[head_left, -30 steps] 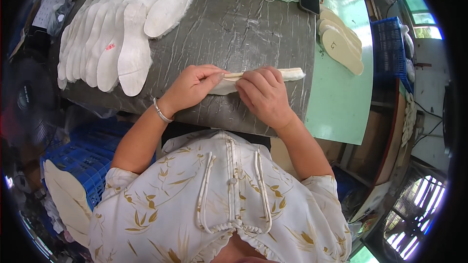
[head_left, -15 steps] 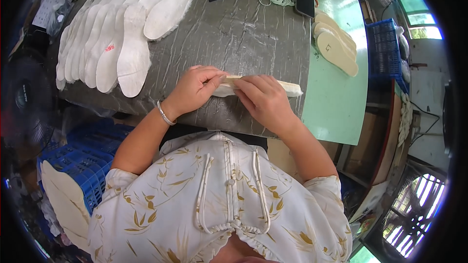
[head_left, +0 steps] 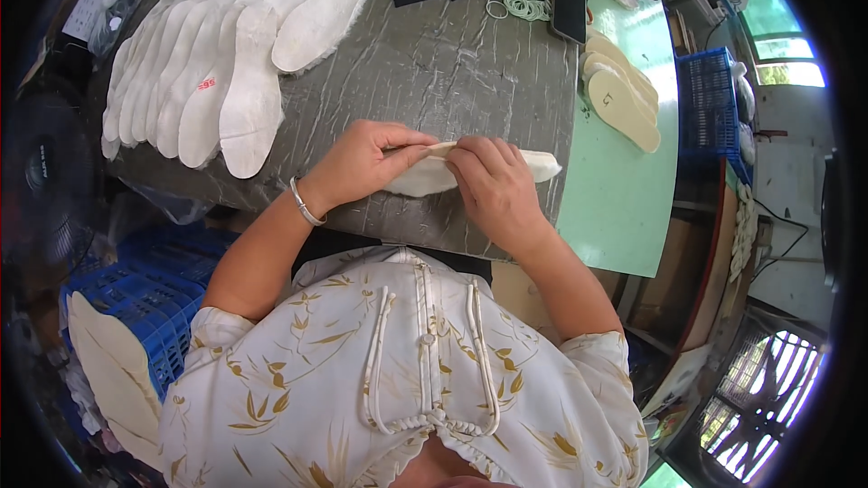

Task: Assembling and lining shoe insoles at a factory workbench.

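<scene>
Left grip (head_left: 375,161) and right grip (head_left: 497,188) sit close together, pinching the edge of a fleecy white piece (head_left: 420,183) over the desk (head_left: 362,81); white insoles (head_left: 250,99) overlap at left (one bears a red mark!), beige insoles (head_left: 622,110) rest on a green sheet (head_left: 619,217), black phone (head_left: 570,14) beside pale bands (head_left: 526,2).

A long, pale insole (head_left: 419,182), white and fleecy at its edges, lies crosswise, pinched along its far edge by the fingertips of the left hand (head_left: 363,164) and right hand (head_left: 500,192). A cream strip shows between the fingertips; white material spreads below the left fingers, and one rounded end juts out right of the right hand.
</scene>
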Tool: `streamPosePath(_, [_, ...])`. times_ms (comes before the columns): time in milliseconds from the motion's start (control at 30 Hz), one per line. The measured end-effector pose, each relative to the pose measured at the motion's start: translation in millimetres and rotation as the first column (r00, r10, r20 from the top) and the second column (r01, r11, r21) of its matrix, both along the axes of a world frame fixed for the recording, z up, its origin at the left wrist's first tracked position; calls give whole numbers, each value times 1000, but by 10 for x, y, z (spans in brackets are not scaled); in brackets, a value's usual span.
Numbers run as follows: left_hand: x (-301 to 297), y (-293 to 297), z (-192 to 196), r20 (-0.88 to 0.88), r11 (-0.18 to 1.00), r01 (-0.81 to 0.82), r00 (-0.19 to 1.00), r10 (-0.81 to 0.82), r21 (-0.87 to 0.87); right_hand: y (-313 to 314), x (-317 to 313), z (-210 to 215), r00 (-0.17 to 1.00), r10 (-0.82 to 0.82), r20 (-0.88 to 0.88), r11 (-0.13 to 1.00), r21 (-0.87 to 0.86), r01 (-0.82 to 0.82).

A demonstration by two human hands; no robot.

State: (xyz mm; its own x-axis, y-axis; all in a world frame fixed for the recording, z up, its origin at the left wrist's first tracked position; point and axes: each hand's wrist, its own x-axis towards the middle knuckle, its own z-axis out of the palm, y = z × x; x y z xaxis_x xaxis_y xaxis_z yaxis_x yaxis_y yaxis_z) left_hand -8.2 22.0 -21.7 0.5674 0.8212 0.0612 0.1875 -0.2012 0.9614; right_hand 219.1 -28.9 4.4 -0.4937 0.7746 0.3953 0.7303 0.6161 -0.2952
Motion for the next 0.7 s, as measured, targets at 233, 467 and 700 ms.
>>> streamPosePath(233, [14, 9, 16, -78, 996, 38, 996, -31, 86, -38, 23, -91, 995, 3, -99, 999, 45, 1])
streamPosePath(467, [17, -188, 132, -105, 972, 92, 992, -71, 216, -71, 42, -104, 997, -13, -72, 994, 110, 21])
streamPosePath(700, [39, -322, -16, -289, 834, 99, 954, 75, 543, -144, -5, -177, 999, 3, -41, 990, 143, 3])
